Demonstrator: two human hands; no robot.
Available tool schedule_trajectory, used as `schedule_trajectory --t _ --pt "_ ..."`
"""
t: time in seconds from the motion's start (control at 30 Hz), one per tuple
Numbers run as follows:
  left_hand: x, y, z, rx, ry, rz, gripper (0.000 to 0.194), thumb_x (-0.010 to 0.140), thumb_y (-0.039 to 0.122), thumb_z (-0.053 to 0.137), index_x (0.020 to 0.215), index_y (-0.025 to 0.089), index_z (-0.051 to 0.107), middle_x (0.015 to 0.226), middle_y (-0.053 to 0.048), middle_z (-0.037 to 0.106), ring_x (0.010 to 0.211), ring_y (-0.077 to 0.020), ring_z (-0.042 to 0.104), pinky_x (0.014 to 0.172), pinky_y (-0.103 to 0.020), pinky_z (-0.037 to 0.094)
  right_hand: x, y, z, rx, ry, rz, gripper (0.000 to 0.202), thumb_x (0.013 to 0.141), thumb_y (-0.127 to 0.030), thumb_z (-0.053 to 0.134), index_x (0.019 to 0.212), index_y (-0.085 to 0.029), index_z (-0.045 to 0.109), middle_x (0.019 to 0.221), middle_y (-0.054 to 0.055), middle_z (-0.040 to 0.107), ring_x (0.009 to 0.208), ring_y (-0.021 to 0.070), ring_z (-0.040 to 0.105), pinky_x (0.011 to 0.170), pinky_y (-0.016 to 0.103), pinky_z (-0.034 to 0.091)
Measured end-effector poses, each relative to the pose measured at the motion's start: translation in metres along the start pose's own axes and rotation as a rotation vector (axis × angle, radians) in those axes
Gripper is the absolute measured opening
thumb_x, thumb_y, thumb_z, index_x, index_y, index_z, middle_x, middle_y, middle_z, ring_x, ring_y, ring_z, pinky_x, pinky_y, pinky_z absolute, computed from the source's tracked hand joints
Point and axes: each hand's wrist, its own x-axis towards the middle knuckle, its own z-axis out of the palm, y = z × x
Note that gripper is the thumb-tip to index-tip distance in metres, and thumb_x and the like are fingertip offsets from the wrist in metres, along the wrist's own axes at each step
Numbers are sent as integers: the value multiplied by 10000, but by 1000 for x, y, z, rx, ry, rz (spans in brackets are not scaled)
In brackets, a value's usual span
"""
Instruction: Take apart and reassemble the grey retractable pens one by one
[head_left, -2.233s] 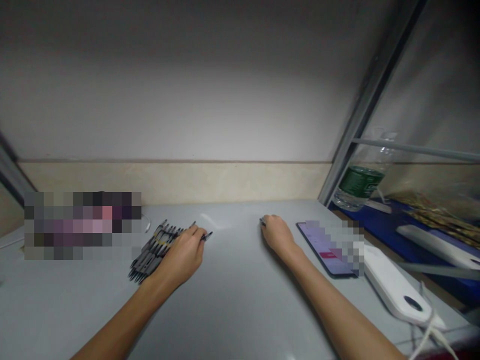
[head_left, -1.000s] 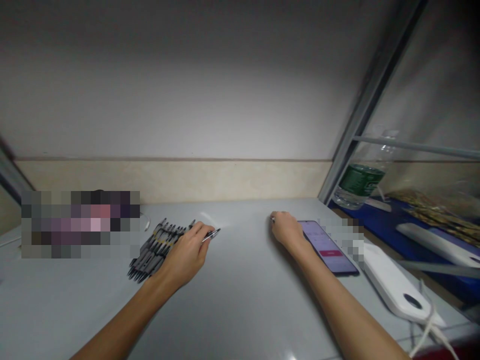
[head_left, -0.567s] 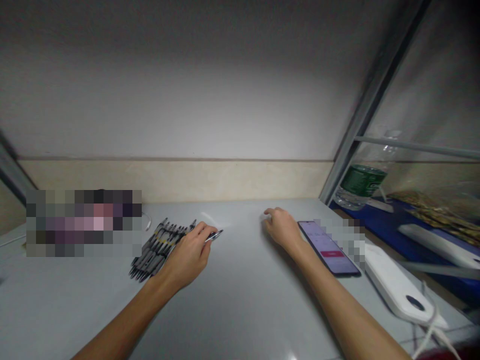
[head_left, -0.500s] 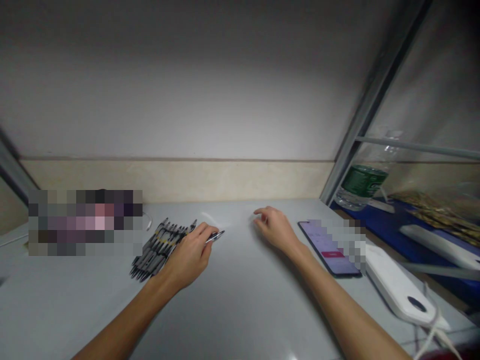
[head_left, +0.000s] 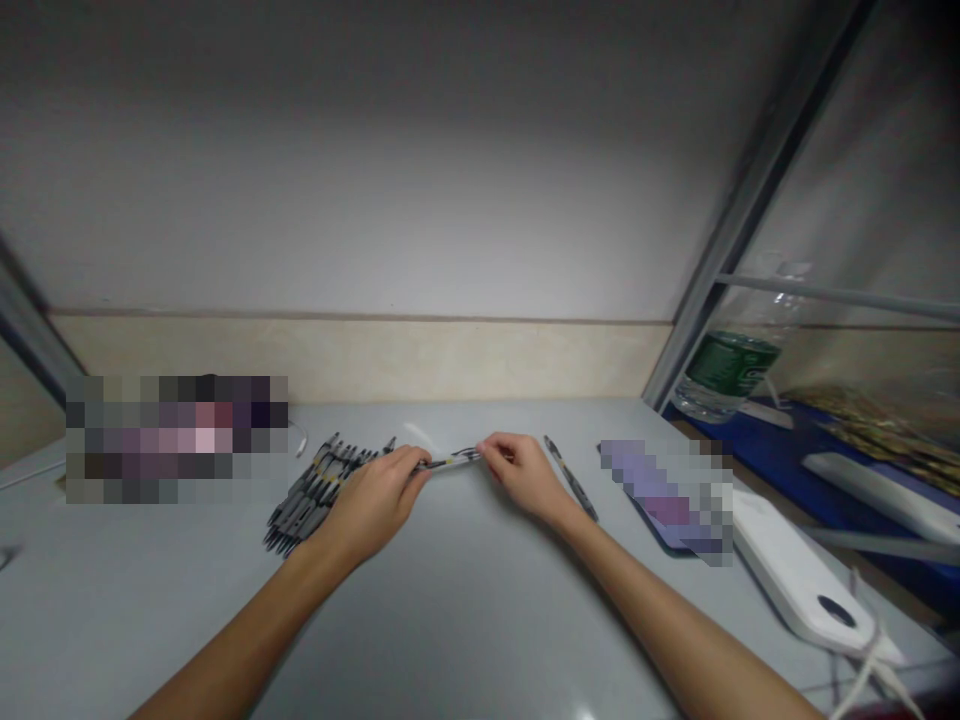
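Between my two hands a dark pen [head_left: 452,461] with a yellowish band is held nearly level, just above the grey tabletop [head_left: 465,620]. My left hand [head_left: 386,487] pinches one end of it, and the fingers of my right hand [head_left: 519,467] are closed on the other end. Partly behind my left hand lies a row of several similar pens [head_left: 311,490], side by side and slanted. A single pen [head_left: 571,480] rests on the table just right of my right hand.
A phone [head_left: 637,480], partly pixelated, lies to the right beside a white device [head_left: 795,570] with cables. Further right, a clear bottle with a green label [head_left: 731,362] stands behind a metal rail. A pixelated area [head_left: 180,440] covers items at the left. The wall is behind.
My right hand has moved left and closed on the pen's end; before, its fingers were apart. The pen has turned nearly level. A lone pen now shows right of my right hand.
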Motion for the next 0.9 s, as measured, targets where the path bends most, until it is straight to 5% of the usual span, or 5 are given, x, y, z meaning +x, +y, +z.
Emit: schedule_trajectory --t 0.2,0.47,0.67,0.9 --pt "4 -14 -9 -52 124 43 268 928 302 371 1016 191 599 981 -61 649 934 -189 589 854 -317 442 7 7 -10 281 43 149 416 855 -439 491 539 -170 466 476 -39 425 468 99 392 506 229 307" --pt "3 -14 -9 14 167 67 227 926 306 389 997 188 569 949 -64 613 924 -200 558 838 -324 421 0 3 -7 599 -340 333 350 802 -466 588 795 -119 633 500 -79 340 411 51 231 402 208 157" --pt "4 -9 -10 192 76 184 241 936 287 352 988 181 562 898 -66 581 871 -208 511 768 -326 401 -2 -5 -11 760 -461 440 324 780 -422 627 807 -100 646 507 -95 249 429 43 133 404 216 78" --pt "2 -13 -6 158 34 142 313 941 257 286 738 182 512 717 -43 534 737 -194 489 681 -304 382 -4 -8 -9 549 -364 278 305 764 -413 638 757 -110 676 480 -80 261 435 58 195 416 223 131"
